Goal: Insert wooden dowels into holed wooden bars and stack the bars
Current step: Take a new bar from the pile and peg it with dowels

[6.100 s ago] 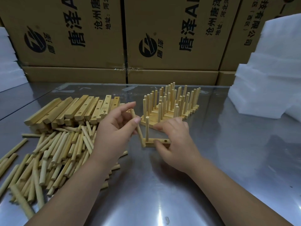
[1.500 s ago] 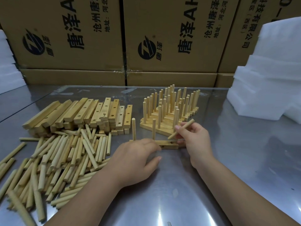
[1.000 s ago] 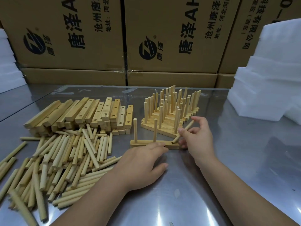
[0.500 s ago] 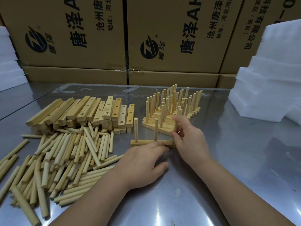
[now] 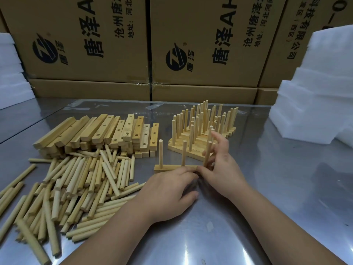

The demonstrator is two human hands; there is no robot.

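A holed wooden bar [image 5: 168,166] lies on the steel table [image 5: 277,178] in front of me with two dowels upright in it, one at its left end [image 5: 160,153] and one at its middle [image 5: 184,152]. My right hand [image 5: 222,169] pinches a third dowel [image 5: 207,153], which stands nearly upright at the bar's right end. My left hand [image 5: 170,192] rests on the table with its fingertips pressing the bar's near edge. Behind the bar stands the stack of finished bars [image 5: 202,131] bristling with dowels.
Loose dowels [image 5: 76,184] lie in a heap at the left, with a pile of bare holed bars [image 5: 99,132] behind them. Cardboard boxes [image 5: 200,44] wall off the back. White foam blocks [image 5: 321,96] stand at the right and foam [image 5: 9,73] at the far left.
My right hand has swung the third dowel from a slant to nearly upright at the bar's right end. My left hand has stayed against the bar.
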